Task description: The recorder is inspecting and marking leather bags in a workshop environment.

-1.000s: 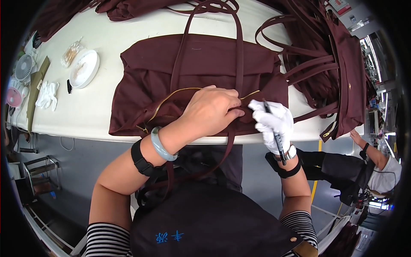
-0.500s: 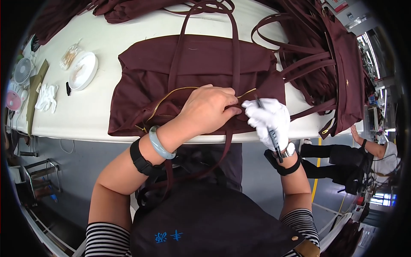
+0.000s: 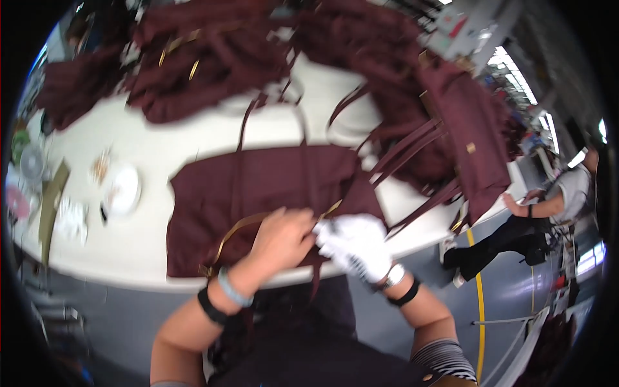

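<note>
The person's bare left hand [image 3: 284, 238] bends its fingers over the gold zipper [image 3: 232, 230] of a dark-red bag [image 3: 277, 177]; blur hides whether they pinch the cloth, so that cannot be told. Close beside it, the gloved right hand [image 3: 358, 242] seems closed around a dark pen [image 3: 356, 264]. The bag lies along the near edge of the bench [image 3: 145, 248], its handles stretched toward the far edge. The step in hand appears to be close work at the zipped opening; the next move likely calls for steady cloth under the left fingers and a precise right hand. Toward the bench's left end sit a round white dish [image 3: 122, 191], a loose glove [image 3: 71, 220] and a small fan [image 3: 31, 162]; piled bags [image 3: 213, 71] crowd the far edge. Past the right end, a co-worker [image 3: 561, 200] stands on the grey floor, beyond a yellow line [image 3: 479, 303].
</note>
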Available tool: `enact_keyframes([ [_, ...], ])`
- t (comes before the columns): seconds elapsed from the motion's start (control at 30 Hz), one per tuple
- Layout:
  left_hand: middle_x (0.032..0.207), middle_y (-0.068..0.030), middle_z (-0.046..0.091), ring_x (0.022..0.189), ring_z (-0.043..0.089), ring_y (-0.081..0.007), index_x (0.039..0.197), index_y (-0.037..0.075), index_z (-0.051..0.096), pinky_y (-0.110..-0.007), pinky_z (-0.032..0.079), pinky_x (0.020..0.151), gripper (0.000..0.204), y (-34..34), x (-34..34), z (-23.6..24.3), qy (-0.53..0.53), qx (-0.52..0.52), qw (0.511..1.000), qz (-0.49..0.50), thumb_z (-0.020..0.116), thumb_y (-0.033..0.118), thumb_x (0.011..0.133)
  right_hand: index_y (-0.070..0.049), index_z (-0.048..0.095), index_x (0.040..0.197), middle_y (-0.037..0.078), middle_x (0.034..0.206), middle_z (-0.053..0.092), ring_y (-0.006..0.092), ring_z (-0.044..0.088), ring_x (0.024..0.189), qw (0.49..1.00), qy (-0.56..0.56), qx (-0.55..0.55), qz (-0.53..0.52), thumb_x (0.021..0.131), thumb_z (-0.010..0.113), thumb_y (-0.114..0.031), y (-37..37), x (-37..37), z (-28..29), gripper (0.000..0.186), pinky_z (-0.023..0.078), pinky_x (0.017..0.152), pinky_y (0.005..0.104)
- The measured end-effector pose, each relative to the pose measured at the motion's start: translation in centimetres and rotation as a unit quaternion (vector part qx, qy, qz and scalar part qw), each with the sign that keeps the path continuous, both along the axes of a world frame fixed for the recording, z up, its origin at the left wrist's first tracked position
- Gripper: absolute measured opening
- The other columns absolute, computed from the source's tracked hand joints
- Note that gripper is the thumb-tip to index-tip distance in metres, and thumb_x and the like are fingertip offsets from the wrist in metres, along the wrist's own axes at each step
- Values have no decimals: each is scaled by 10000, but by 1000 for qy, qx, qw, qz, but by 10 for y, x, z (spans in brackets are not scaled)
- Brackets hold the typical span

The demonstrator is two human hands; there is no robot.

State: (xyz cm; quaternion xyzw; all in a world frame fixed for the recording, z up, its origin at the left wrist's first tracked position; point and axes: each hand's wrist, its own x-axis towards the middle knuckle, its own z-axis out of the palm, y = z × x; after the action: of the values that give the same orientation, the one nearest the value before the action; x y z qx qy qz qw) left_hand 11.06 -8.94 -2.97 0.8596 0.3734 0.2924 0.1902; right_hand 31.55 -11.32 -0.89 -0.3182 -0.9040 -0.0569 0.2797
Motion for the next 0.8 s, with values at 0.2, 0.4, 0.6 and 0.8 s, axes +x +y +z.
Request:
enact_keyframes([
  [0.2,772,-107,583,763,597,-326,763,36,639,-420,452,684,133,-9,-2,0,-28,-13,1000,3,673,162,791,-157,629,1105,15,1175,658,220,642,980,998,47,25,-40,733,755,-147,-25,-9,-4,393,516,728,355],
  [0.4,760,-98,589,745,596,-317,770,33,646,-412,451,670,117,4,-5,4,-28,22,999,-1,668,147,782,-187,627,1096,4,1109,665,230,630,960,996,62,-16,-57,708,749,-125,-14,-15,2,412,497,753,372],
  [0.6,792,-85,614,767,625,-302,770,47,655,-407,499,712,129,-4,-1,5,-13,54,998,32,652,174,797,-163,678,1027,61,917,688,255,660,797,993,95,-41,-61,779,727,-157,-13,-14,-2,253,516,695,369],
  [0.8,826,-94,617,792,626,-322,832,62,694,-426,486,711,246,-19,10,9,-37,-16,999,31,657,300,881,-65,690,976,147,1008,723,238,697,829,892,429,-111,-91,852,621,-10,-40,-13,-12,152,549,706,309],
])
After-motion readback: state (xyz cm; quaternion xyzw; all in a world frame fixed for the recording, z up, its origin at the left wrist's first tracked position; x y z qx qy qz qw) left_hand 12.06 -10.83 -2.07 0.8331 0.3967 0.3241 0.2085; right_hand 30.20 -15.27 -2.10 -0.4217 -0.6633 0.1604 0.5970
